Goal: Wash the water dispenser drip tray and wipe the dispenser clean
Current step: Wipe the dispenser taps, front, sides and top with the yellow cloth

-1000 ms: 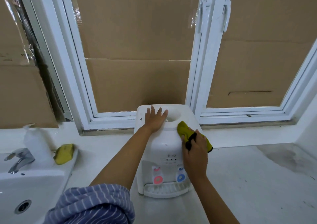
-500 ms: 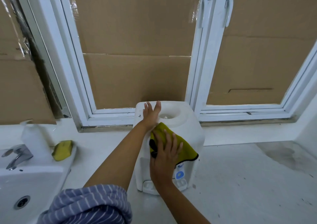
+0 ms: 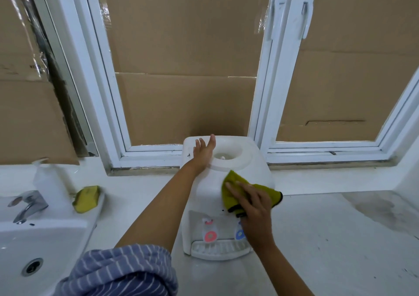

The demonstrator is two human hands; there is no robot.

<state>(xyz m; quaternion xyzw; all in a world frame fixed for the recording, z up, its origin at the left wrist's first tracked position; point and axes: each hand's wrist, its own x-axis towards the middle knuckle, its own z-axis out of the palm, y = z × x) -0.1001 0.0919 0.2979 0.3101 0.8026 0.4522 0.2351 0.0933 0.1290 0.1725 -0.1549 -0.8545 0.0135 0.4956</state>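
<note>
Yellow cloth (image 3: 235,188) pressed flat on white dispenser (image 3: 226,196) front by right hand (image 3: 256,214), fingers straight. Left hand (image 3: 204,153) flat on top, fingers extended. Writing unreadable.

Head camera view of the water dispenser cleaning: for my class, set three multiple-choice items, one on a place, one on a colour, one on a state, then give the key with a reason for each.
1. Where is the sponge?
A. on the sink's edge
B. on the dispenser
C. on the windowsill

2. What colour is the cloth?
A. blue
B. yellow-green
C. white

3. How is the left hand?
A. gripping the faucet
B. flat on the dispenser's top
C. holding the cloth

Key: 1 A, it lies beside the faucet. 2 B, yellow-green with a dark edge under the right hand. 3 B, straight fingers rest on the dispenser.
</note>
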